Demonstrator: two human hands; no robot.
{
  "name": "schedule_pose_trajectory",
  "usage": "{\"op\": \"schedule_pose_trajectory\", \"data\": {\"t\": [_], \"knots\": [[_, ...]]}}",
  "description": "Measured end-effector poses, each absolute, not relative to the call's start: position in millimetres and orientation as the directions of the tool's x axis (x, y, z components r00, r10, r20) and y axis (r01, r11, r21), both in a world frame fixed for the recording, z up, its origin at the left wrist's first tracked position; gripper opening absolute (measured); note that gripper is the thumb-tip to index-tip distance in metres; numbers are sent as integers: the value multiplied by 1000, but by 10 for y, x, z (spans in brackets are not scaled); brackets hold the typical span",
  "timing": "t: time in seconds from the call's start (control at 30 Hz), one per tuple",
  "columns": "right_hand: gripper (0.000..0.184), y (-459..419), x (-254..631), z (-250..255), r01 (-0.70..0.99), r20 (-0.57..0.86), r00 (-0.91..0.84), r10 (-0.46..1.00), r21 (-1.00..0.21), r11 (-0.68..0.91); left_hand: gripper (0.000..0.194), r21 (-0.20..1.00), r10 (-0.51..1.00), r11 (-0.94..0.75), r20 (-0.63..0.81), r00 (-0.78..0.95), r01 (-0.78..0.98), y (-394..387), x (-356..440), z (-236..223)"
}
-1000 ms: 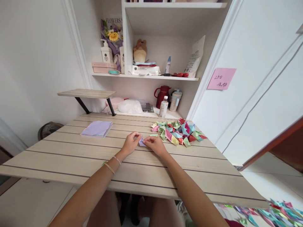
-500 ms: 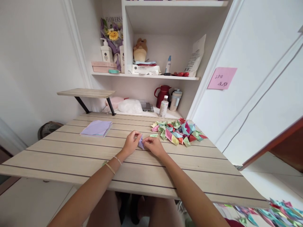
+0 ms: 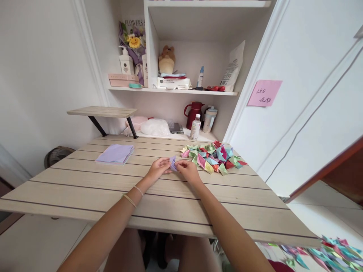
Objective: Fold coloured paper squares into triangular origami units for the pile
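Between both hands is a small piece of folded purple paper [image 3: 172, 163], held just over the table. My left hand [image 3: 158, 169] grips its left side, fingers closed on it. From the other side my right hand [image 3: 187, 170] pinches the paper between thumb and fingertips. Right of my hands lies a heap of folded paper boats [image 3: 211, 158] in green, pink, blue, red and yellow. A stack of flat purple paper [image 3: 115, 154] lies on the left of the table.
The slatted table [image 3: 113, 192] carries a small raised shelf [image 3: 103, 111] at back left. Behind stand a bottle [image 3: 195, 127], a red jug [image 3: 194, 115] and a tumbler [image 3: 209, 119]. More folded paper [image 3: 334, 253] lies low at the right, beyond the table edge.
The purple paper has been turned and lifted slightly, and now stands more upright between my fingers. Both hands have shifted a little to the right, the left hand's fingers now more spread along it.
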State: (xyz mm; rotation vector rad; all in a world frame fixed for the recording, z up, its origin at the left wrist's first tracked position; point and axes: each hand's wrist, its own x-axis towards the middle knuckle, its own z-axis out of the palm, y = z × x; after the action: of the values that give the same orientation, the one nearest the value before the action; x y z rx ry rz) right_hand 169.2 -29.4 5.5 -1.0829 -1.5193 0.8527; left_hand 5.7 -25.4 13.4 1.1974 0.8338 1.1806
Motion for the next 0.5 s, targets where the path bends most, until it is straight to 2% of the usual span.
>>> {"op": "schedule_pose_trajectory", "data": {"t": [0.13, 0.4, 0.5], "knots": [[26, -279, 1696, 14, 188, 321, -99, 942, -923, 334, 39, 972, 967, -10, 70, 246, -236, -237, 50, 119], [21, -350, 1689, 109, 367, 394, -119, 911, -835, 410, 35, 961, 960, 0, 77, 270, -275, -220, 46, 89], [22, -363, 1689, 136, 360, 401, -103, 910, -838, 410, 35, 956, 957, 3, 82, 280, -292, -192, 37, 69]]}}
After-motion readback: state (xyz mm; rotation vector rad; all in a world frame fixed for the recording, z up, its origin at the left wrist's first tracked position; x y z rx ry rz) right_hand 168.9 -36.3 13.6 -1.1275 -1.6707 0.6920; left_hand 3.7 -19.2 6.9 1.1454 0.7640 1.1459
